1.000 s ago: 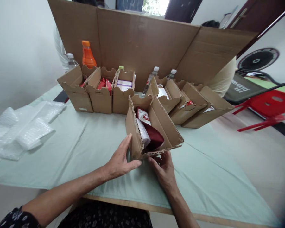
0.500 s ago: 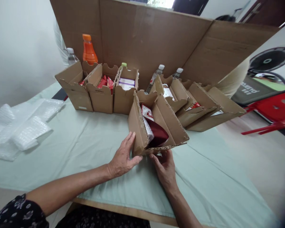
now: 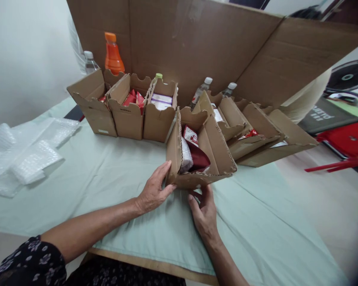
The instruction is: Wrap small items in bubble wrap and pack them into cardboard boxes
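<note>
An open-topped cardboard box [image 3: 216, 145] stands at mid-table in front of me. Inside it are a dark maroon packet [image 3: 199, 159], a red-and-white packet [image 3: 191, 135] and a bubble-wrapped item [image 3: 186, 155]. My left hand [image 3: 153, 191] grips the box's near left corner, fingers along the side and thumb at the front. Low at the front wall, my right hand [image 3: 205, 216] touches the box with its fingertips; its thumb is held apart from them. Some right fingertips are hidden by the box.
Three cardboard bins [image 3: 128, 123] stand at the left, more bins [image 3: 274, 149] at the right. Behind them are an orange bottle [image 3: 113, 57], several clear bottles [image 3: 201, 89] and a tall cardboard panel [image 3: 179, 47]. Bubble wrap [image 3: 32, 151] lies on the green cloth [image 3: 113, 171].
The box has shifted slightly away from me, toward the bins behind it, with my left hand still on its corner. My right thumb has come away from the box's front.
</note>
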A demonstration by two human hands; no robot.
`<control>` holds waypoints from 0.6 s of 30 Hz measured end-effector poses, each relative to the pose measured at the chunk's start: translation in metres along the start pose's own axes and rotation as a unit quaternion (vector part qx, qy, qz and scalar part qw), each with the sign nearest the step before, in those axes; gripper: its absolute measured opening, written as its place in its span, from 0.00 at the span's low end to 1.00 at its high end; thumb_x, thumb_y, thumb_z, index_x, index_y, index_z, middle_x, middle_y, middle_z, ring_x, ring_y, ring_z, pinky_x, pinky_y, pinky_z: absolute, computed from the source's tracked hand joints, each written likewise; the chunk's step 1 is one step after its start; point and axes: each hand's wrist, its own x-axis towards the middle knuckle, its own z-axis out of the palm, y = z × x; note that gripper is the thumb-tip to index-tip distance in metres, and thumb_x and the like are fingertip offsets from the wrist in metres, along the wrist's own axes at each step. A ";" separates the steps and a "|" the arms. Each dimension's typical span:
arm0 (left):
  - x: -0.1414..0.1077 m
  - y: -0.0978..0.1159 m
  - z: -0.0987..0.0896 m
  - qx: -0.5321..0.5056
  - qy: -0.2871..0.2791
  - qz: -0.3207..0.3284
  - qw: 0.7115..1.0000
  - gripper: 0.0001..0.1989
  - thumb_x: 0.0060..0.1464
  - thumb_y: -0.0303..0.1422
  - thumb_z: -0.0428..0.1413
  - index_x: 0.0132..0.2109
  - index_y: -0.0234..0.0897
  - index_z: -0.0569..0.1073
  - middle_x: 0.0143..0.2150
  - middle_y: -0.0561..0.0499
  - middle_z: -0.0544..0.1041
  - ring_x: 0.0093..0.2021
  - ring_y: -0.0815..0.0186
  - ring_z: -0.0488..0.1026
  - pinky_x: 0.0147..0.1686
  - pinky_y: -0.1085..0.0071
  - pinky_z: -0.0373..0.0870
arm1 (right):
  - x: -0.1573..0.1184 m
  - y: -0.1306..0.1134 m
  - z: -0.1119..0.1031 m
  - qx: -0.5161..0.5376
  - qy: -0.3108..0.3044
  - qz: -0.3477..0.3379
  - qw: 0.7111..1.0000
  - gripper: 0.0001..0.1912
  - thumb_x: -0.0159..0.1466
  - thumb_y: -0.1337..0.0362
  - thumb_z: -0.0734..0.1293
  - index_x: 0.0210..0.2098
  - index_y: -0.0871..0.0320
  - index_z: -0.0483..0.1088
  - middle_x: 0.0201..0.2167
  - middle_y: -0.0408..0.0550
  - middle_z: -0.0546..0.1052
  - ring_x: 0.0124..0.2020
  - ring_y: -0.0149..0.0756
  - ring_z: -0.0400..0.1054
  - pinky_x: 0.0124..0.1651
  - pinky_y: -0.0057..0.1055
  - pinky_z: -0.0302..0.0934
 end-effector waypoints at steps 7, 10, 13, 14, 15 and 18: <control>0.015 -0.007 -0.005 -0.012 0.016 -0.019 1.000 0.31 0.63 0.33 0.56 0.72 0.42 0.61 0.71 0.39 0.64 0.69 0.53 0.64 0.65 0.53 0.70 | -0.004 -0.007 -0.001 -0.151 0.024 -0.122 0.981 0.33 0.70 0.64 0.65 0.72 0.48 0.56 0.74 0.56 0.58 0.74 0.54 0.54 0.69 0.63 0.58; 0.015 -0.008 -0.005 0.015 0.041 -0.034 0.998 0.29 0.62 0.34 0.58 0.68 0.40 0.65 0.60 0.41 0.71 0.55 0.58 0.73 0.56 0.58 0.75 | -0.009 -0.006 0.000 -0.213 0.001 -0.169 0.962 0.20 0.69 0.67 0.64 0.59 0.50 0.71 0.59 0.56 0.73 0.62 0.52 0.69 0.63 0.58 0.66; 0.016 -0.006 -0.007 0.048 0.052 -0.056 0.996 0.26 0.61 0.34 0.59 0.65 0.39 0.69 0.50 0.46 0.73 0.41 0.64 0.73 0.46 0.63 0.76 | -0.005 -0.010 0.008 -0.246 -0.051 -0.188 0.949 0.17 0.68 0.67 0.64 0.55 0.50 0.73 0.54 0.56 0.77 0.54 0.51 0.73 0.55 0.54 0.71; 0.017 -0.006 -0.008 0.053 0.053 -0.062 0.995 0.25 0.61 0.35 0.59 0.64 0.39 0.69 0.48 0.47 0.73 0.37 0.66 0.72 0.44 0.64 0.76 | -0.001 -0.012 0.011 -0.257 -0.067 -0.188 0.946 0.19 0.67 0.66 0.65 0.57 0.50 0.72 0.54 0.56 0.76 0.54 0.52 0.73 0.55 0.53 0.71; 0.018 -0.006 -0.010 0.052 0.053 -0.067 0.995 0.24 0.61 0.35 0.58 0.64 0.38 0.69 0.47 0.47 0.73 0.35 0.67 0.71 0.42 0.65 0.75 | 0.005 -0.013 0.013 -0.265 -0.080 -0.186 0.943 0.21 0.67 0.65 0.65 0.59 0.51 0.71 0.55 0.57 0.76 0.54 0.52 0.72 0.54 0.53 0.71; 0.022 -0.011 -0.014 0.028 0.041 -0.058 0.997 0.29 0.62 0.38 0.57 0.68 0.38 0.65 0.54 0.43 0.72 0.38 0.66 0.72 0.41 0.64 0.76 | 0.027 -0.017 0.020 -0.277 -0.107 -0.169 0.940 0.26 0.66 0.63 0.65 0.64 0.51 0.67 0.56 0.57 0.76 0.55 0.53 0.72 0.56 0.54 0.70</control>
